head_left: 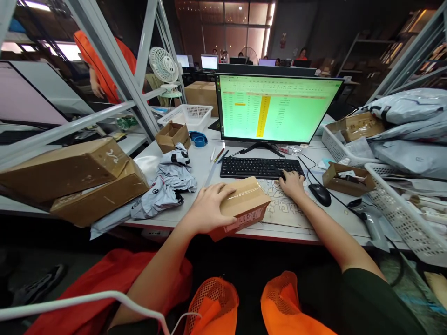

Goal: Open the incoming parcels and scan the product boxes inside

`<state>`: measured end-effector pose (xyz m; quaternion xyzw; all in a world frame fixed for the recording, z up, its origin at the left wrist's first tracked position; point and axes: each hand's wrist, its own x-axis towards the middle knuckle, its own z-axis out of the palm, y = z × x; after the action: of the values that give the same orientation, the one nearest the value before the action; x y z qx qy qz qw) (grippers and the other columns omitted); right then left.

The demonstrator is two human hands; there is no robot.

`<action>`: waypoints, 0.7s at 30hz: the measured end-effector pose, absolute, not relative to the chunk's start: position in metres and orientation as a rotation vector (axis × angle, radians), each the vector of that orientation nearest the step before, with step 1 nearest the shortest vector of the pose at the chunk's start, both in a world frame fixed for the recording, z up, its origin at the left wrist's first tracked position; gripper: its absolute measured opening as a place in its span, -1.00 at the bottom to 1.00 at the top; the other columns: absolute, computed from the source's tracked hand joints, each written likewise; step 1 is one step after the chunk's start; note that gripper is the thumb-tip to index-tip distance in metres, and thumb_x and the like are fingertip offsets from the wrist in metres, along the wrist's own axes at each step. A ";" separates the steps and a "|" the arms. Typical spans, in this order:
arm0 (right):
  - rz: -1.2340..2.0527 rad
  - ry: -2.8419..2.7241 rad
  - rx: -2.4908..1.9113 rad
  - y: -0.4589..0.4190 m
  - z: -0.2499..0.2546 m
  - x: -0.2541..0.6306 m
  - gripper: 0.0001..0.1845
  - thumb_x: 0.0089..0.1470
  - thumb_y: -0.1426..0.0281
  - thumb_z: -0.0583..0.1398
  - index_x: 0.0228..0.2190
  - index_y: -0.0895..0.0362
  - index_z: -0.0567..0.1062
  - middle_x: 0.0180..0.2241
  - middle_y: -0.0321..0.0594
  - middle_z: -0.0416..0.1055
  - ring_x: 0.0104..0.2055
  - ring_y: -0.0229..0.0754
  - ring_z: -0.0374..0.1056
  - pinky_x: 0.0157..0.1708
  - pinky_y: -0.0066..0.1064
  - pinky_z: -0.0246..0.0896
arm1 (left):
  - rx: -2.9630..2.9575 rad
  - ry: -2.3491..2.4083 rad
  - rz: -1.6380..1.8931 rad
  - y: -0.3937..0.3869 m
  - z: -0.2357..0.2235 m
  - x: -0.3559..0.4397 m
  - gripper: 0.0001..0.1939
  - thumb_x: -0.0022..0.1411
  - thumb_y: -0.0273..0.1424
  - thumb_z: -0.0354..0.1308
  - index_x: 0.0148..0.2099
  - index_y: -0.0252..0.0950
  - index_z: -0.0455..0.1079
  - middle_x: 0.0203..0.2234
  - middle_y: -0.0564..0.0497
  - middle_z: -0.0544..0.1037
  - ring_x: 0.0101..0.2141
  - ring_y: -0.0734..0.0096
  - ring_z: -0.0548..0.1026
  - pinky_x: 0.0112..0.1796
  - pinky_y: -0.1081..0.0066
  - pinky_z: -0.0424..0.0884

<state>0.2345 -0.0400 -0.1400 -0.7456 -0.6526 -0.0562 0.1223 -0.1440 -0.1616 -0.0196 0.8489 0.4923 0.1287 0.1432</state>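
My left hand [210, 208] grips a small brown cardboard box [244, 195], thumb along the near side and fingers over its top. The box is tilted at the desk's front edge, with tape across its top and print on the near side. My right hand [292, 184] rests at the right end of a black keyboard [251, 167], fingers stretched onto the keys and holding nothing. To the right of that hand lies a black mouse [320, 194]. Behind the keyboard a monitor [279, 109] shows a green spreadsheet with a yellow column.
Crumpled grey mailer bags [164, 186] and large cartons [101, 181] lie left. A small open box [172, 136] and blue tape [199, 139] stand behind them. At right are a scanner [373, 223], an open carton [349, 179] and white baskets [401, 223]. A person in orange [115, 65] stands beyond the frame.
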 end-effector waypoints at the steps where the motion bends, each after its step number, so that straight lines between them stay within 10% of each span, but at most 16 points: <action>1: -0.149 -1.916 -2.174 -0.042 -0.138 0.234 -0.39 0.39 0.28 0.01 0.32 0.31 0.36 0.22 0.18 0.40 0.33 0.19 0.10 0.23 0.03 -0.01 | 2.457 1.419 0.352 -0.160 -0.019 -0.144 -0.14 0.11 -0.02 0.39 0.41 -0.07 0.34 0.37 -0.16 0.29 0.30 -0.25 0.29 0.32 -0.17 0.18; 12: -0.057 -1.715 -2.462 -0.162 -0.126 0.292 -0.43 0.40 0.11 0.05 0.13 0.26 0.53 0.06 0.21 0.50 0.11 0.28 0.39 0.13 0.10 0.18 | 2.781 1.199 -0.111 -0.131 0.012 -0.168 -0.15 0.11 -0.48 0.24 0.46 -0.09 0.30 0.50 -0.16 0.12 0.47 -0.25 0.06 0.39 -0.21 0.08; 21: -0.117 -1.669 -2.285 -0.188 -0.162 0.298 -0.45 0.35 0.24 0.07 0.11 0.43 0.48 0.01 0.33 0.41 0.07 0.26 0.38 0.06 0.01 0.30 | 2.664 1.733 0.804 -0.196 -0.062 -0.058 -0.21 0.29 -0.03 0.27 0.31 -0.59 0.38 0.26 -0.52 0.42 0.28 -0.41 0.34 0.31 -0.46 0.08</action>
<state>0.2984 -0.1879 -0.1619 -0.7972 -0.5822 -0.0408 0.1544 -0.0580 -0.1958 -0.0622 0.8107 0.5275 0.2446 -0.0682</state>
